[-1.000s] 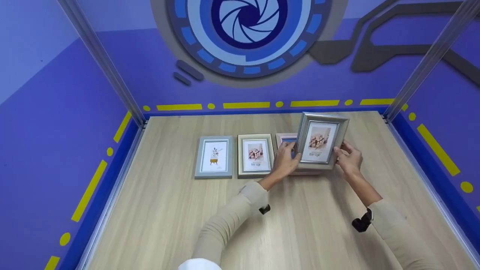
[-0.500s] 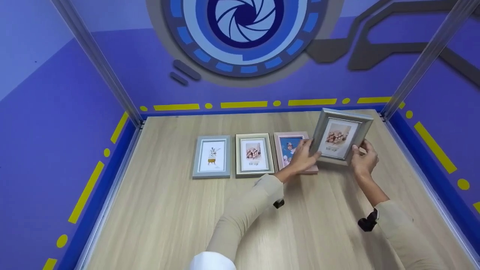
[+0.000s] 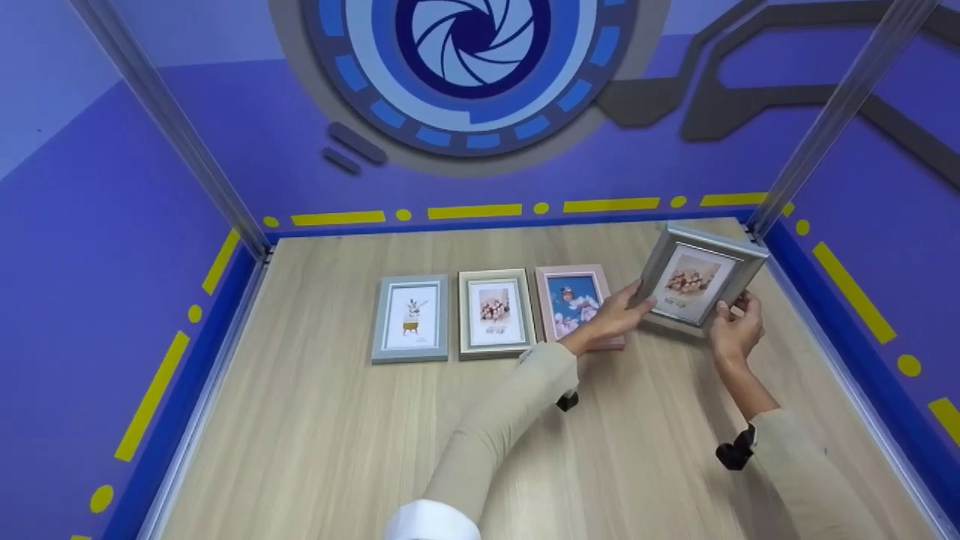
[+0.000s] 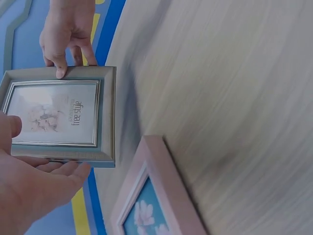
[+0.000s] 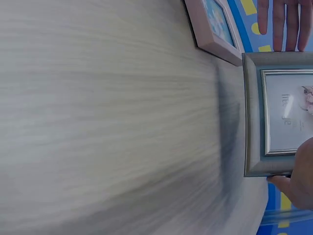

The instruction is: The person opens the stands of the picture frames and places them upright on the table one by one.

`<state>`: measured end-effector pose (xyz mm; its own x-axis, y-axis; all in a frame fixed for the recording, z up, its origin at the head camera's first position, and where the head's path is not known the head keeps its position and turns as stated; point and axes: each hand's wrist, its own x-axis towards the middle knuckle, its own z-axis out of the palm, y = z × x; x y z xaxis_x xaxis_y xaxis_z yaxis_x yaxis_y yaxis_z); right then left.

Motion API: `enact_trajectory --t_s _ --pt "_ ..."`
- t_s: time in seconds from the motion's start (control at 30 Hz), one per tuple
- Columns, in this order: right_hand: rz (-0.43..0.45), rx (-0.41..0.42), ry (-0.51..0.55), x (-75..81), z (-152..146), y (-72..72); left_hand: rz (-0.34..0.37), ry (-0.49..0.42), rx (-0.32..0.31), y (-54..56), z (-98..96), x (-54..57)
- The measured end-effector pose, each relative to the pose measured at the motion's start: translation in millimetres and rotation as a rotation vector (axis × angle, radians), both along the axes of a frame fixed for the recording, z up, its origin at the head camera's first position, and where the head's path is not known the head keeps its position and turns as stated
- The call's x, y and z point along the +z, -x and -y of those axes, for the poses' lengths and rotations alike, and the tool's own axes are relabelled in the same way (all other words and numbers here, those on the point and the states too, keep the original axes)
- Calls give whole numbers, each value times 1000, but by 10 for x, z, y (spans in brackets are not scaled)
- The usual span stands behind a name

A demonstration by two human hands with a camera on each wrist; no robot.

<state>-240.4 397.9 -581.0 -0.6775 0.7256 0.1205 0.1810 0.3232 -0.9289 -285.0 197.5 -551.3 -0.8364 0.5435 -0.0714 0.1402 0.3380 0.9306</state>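
A silver-grey picture frame with a flower print is held up and tilted over the right part of the table, its shadow on the wood. My left hand holds its left edge, thumb at the front and fingers along the side. At the opposite edge, my right hand grips near the lower corner, with its thumb over the front border. A pink frame with a blue floral picture lies just left of the raised one, partly covered by my left hand and wrist.
A champagne-coloured frame and a light blue-grey frame lie in a row with the pink one. The wooden table ends at a purple-blue back wall and side walls with metal corner posts.
Both hands have carried the silver-grey frame rightward from over the pink frame, and it leans back more. The pink frame now shows more of its picture. The head view has shifted slightly.
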Motion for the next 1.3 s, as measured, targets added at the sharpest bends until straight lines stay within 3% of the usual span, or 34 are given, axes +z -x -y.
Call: enact_trajectory --t_s 0.27,0.37,0.7,0.97,1.2,1.3 --pt "13 2 -6 -112 -44 -13 179 -32 -12 -42 -28 -151" --pt "42 0 -3 -135 -58 -20 211 -35 -18 -47 -41 -194" --pt "97 51 46 -63 -51 -6 118 26 -18 -44 -53 -187" --pt "107 72 76 -81 -8 -26 114 69 -23 -62 29 -174" --pt "14 6 30 -57 70 -193 33 155 -1 -56 237 -150" --pt "-98 -28 14 18 149 -270 -1 211 7 -43 370 -144"
